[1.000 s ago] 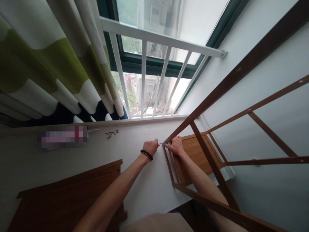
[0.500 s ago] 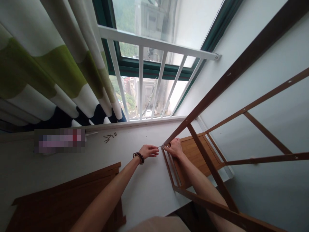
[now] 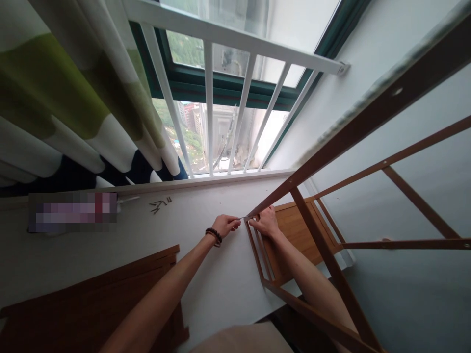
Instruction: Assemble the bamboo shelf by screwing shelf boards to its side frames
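On the white ledge (image 3: 209, 284), a wooden panel (image 3: 95, 296) lies separate and loose screws (image 3: 158, 203) sit unattached, while the left hand (image 3: 226, 225) pinches a thin tool (image 3: 243, 217) at the corner of the wooden frame (image 3: 331, 147), apparently only part-assembled, which the right hand (image 3: 267, 223) grips.

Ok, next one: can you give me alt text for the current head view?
A person's left hand pinches a thin rod at a corner of a brown frame, which the right hand holds near that corner. Small loose pieces lie on the white surface, below a patterned curtain and a window behind a white railing.
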`<state>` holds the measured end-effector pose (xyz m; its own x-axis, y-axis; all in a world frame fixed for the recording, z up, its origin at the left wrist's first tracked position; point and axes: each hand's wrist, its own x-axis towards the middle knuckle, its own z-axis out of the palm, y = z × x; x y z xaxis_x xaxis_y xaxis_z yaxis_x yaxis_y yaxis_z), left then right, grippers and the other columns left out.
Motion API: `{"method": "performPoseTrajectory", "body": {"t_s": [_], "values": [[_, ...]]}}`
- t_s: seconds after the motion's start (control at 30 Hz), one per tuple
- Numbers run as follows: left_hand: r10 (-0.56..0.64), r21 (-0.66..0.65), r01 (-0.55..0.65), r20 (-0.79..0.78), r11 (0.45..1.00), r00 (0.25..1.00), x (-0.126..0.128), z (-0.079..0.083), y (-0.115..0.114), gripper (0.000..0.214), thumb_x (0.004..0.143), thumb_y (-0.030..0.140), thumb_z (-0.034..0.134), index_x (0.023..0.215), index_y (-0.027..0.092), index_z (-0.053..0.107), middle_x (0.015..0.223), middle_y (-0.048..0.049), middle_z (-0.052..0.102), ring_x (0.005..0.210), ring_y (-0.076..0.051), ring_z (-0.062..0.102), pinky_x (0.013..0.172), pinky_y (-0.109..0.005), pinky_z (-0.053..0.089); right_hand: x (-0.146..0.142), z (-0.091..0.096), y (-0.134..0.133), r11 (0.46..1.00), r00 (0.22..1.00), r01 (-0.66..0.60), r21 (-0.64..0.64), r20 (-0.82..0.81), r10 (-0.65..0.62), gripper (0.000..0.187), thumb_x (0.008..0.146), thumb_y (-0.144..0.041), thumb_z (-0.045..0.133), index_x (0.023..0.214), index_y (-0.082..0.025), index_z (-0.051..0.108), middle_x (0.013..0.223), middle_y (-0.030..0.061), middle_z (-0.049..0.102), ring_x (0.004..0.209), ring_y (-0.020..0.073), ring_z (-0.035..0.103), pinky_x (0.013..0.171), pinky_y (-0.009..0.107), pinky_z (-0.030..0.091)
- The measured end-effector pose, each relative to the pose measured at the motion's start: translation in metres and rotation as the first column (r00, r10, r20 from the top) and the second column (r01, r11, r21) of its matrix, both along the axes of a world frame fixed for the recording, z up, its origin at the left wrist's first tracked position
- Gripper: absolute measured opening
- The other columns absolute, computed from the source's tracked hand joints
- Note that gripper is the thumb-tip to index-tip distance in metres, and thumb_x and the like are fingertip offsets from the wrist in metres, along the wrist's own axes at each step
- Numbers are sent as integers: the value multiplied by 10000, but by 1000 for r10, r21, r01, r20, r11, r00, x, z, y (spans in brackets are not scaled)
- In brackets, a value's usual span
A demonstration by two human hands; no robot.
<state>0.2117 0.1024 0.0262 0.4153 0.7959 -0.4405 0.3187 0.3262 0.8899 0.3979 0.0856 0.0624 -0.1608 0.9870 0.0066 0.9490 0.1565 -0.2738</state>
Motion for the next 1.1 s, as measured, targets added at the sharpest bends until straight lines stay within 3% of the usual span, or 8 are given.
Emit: {"method": "performPoseTrajectory", "body": {"t_s": [0.17, 0.23, 0.33, 0.5, 0.63, 0.97, 1.1], "values": [[37, -114, -52, -126, 992, 991, 1, 17, 10, 392, 720, 463, 557, 662, 82, 630, 645, -102, 673, 550, -154, 620, 522, -254, 501, -1, 0, -1, 1000, 1000, 3, -4, -2, -3, 182, 685, -375, 546, 697, -198, 585, 714, 4, 567, 765, 168, 450, 795, 311, 251], [3, -110, -19, -142, 994, 990, 2, 25, 13, 412, 743, 469, 531, 610, 88, 612, 611, -101, 668, 520, -143, 611, 516, -247, 498, -1, 1, -1, 1000, 1000, 1, -2, 1, -1, 188, 686, -381, 545, 691, -196, 577, 714, 3, 566, 763, 166, 449, 792, 310, 253], [-65, -116, 55, -89, 992, 994, 7, 34, 14, 355, 737, 426, 566, 610, 96, 598, 629, -92, 675, 512, -135, 607, 507, -241, 499, -3, 3, -2, 1000, 1000, 0, -6, 10, 0, 185, 687, -377, 543, 696, -196, 578, 729, 6, 569, 783, 169, 452, 790, 307, 253], [110, -294, -73, 111, 953, 988, 13, 36, 9, 311, 787, 382, 526, 715, 85, 586, 718, -109, 681, 559, -131, 613, 563, -269, 530, -3, 5, -2, 1000, 1000, 6, -3, -3, -6, 171, 680, -367, 551, 711, -202, 581, 745, 5, 580, 787, 170, 459, 786, 303, 251], [138, -339, -64, 200, 939, 970, 7, 35, 5, 251, 711, 313, 642, 764, 70, 618, 770, -110, 683, 606, -118, 611, 649, -273, 536, -2, 5, -2, 1000, 1000, 0, -8, -2, 0, 176, 690, -369, 546, 714, -200, 587, 758, 15, 587, 791, 174, 461, 785, 306, 249], [39, -246, 8, 186, 969, 982, 16, 16, 2, 303, 618, 372, 698, 707, 95, 613, 677, -61, 657, 599, -117, 583, 623, -284, 517, -1, 2, -1, 1000, 1000, -5, 13, 8, 5, 196, 699, -394, 534, 698, -202, 578, 737, 13, 581, 772, 173, 459, 780, 307, 259], [64, -110, -61, 29, 992, 998, 18, 11, 3, 268, 704, 382, 586, 731, 115, 584, 613, -18, 595, 522, -99, 532, 499, -235, 455, 0, 2, -1, 1000, 1000, -9, 11, -13, 9, 184, 690, -386, 550, 705, -204, 576, 746, 9, 586, 778, 174, 456, 779, 303, 256]]}}
